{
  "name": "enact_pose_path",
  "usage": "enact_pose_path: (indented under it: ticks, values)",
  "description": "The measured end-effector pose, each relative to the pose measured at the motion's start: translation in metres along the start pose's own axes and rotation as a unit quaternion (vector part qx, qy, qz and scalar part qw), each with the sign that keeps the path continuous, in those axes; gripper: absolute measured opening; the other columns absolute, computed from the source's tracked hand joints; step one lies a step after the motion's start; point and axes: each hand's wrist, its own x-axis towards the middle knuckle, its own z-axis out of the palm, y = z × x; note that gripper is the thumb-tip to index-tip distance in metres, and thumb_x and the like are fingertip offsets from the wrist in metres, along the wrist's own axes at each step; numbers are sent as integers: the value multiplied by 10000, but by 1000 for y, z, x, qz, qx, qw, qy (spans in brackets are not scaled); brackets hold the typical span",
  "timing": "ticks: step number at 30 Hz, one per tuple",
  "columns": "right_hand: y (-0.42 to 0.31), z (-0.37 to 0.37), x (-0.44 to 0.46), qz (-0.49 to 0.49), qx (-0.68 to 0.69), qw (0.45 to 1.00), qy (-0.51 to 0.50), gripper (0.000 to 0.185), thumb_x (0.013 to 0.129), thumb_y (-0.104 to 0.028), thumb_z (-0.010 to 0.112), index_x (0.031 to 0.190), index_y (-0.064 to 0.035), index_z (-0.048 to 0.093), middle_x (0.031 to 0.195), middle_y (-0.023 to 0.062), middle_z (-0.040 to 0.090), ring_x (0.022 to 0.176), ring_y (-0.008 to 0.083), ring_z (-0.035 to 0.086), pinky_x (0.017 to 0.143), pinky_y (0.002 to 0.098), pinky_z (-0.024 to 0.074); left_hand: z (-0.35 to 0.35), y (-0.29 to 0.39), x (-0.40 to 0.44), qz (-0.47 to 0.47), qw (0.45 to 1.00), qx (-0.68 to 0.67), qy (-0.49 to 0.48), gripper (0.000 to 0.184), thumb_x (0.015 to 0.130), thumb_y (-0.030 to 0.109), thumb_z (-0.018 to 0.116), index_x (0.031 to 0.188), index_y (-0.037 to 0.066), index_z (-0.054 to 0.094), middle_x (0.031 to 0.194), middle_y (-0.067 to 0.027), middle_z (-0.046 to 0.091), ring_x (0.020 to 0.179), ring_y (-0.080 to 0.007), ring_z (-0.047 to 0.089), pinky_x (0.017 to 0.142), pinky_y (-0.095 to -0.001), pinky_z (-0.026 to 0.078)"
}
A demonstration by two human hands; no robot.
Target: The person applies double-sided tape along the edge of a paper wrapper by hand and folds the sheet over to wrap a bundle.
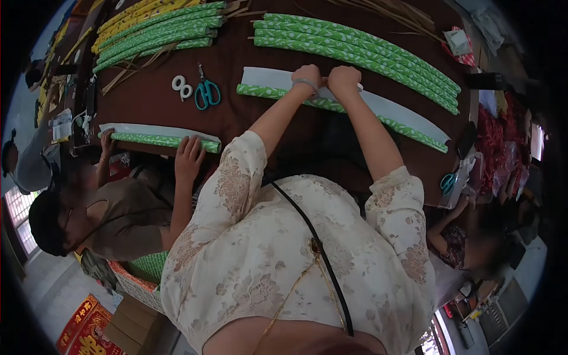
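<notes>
Left hand (307,77), right hand (344,80), at green-patterned paper (384,110) (part-rolled)

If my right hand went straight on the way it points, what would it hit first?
Your right hand would probably meet the nearest green roll in the row beyond, though hand height is unclear.

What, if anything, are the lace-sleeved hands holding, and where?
Left hand and right hand curl over the middle of the green paper; a white object shows by the right. What they grip, and where, cannot be told.

no legible text; only unreadable gold characters (92,343) on red package (76,326)
</notes>
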Motion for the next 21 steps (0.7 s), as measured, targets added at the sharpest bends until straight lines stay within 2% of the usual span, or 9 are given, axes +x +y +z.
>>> enact_pose_path:
  ticks: [2,5,6,7,9,10,14,16,21]
  values:
    - [0,-4,-5,-4,3,1000,4,247,771,-275,607,897,-81,695,946,120,655,827,286,632,680,441,499,6,-4,7,10,1000,5,8,442,689,475,692,857,67,688,914,-138,660,858,-283,638,729,-371,516]
    - [10,8,1,-39,-12,999,21,309,759,-351,620,894,-84,695,916,103,662,796,274,639,665,443,502,11,-5,15,2,1000,9,-10,431,686,476,698,860,82,692,912,-129,661,858,-282,638,732,-370,515]
    - [20,-3,-8,-52,29,998,16,440,720,-496,631,844,-78,697,835,89,665,752,258,640,631,420,502,9,-5,13,-3,1000,-4,-12,428,689,481,696,865,92,694,900,-115,664,847,-272,640,722,-361,513]
    - [30,-8,-10,-49,25,998,12,440,720,-496,631,844,-78,697,835,89,665,752,258,640,631,420,502,5,-3,9,-1,1000,-8,-15,428,689,481,696,865,92,694,900,-115,664,847,-272,640,722,-361,513]
    - [51,-14,-13,-101,101,989,-32,627,687,-662,577,718,-44,672,675,86,632,624,244,626,537,369,482,-3,-1,3,1,999,-14,-34,424,699,485,688,854,90,696,890,-106,665,839,-260,640,712,-351,510]
    - [60,-15,-13,-107,113,985,-79,716,692,-718,523,768,-21,669,733,107,633,672,252,619,582,379,484,-2,-1,4,0,999,-17,-36,424,699,485,688,854,90,696,890,-106,665,839,-260,640,712,-351,510]
    - [99,-2,-34,-112,179,975,-77,731,697,-714,515,816,-10,670,818,121,638,758,258,617,662,370,478,0,-1,5,9,1000,11,-27,401,748,497,626,818,110,706,845,-112,661,810,-271,630,719,-379,497]
    - [118,18,-45,-114,292,945,92,698,738,-693,482,746,-20,665,724,123,626,739,273,608,678,341,470,0,-1,5,11,1000,14,-19,412,745,504,628,812,104,704,834,-113,660,797,-271,631,711,-378,497]
    - [185,34,-63,-78,410,908,-28,700,764,-681,459,726,-6,643,680,91,587,671,217,555,662,316,425,-9,1,5,9,998,20,-64,426,734,508,647,816,93,700,867,-100,665,831,-258,638,707,-351,505]
